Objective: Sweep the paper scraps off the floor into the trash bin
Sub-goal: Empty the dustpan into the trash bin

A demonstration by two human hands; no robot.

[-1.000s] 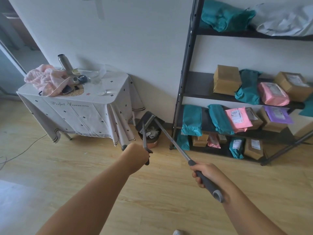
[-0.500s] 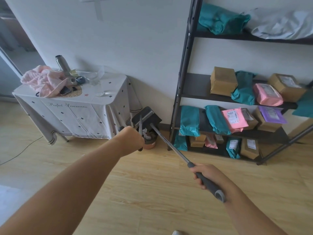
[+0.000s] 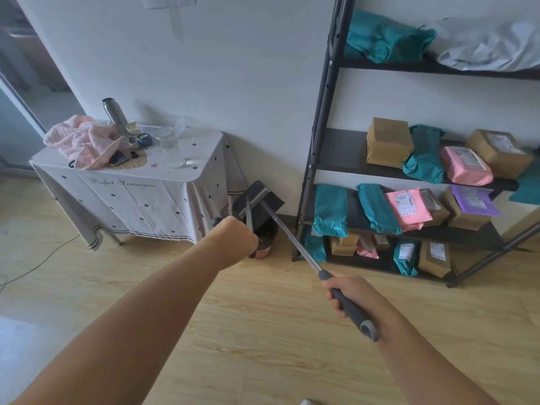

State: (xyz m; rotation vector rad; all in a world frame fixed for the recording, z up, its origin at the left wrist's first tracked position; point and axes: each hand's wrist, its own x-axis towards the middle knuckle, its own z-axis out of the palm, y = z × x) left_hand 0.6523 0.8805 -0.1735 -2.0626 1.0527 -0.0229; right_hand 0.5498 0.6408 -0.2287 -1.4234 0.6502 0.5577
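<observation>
The dustpan is tipped up over the trash bin, a small dark bin with an orange base standing on the floor against the wall, between the cloth-draped worktop and the black shelf rack. The right hand is wrapped round the grey grip at the near end of the dustpan's long handle, which runs from that grip up to the pan above the bin. The left hand is clenched just beside the bin, on its worktop side, around a second, darker shaft that looks like the broom's; its brush end cannot be made out, since it is hidden at the mouth of the pan. No paper scraps can be picked out, whether in the pan or the bin, and the floor near the bin looks clean, so the emptying seems to be nearly done. Paper scraps are very light and would flutter or cling to the pan, so a steep tilt held close over the bin should serve better than a shake. The pan looks like stiff, light plastic, but at the far end of so long a handle it would swing easily; a grip at the padded end gives reach, and a hold nearer the pan would give firmer control.
</observation>
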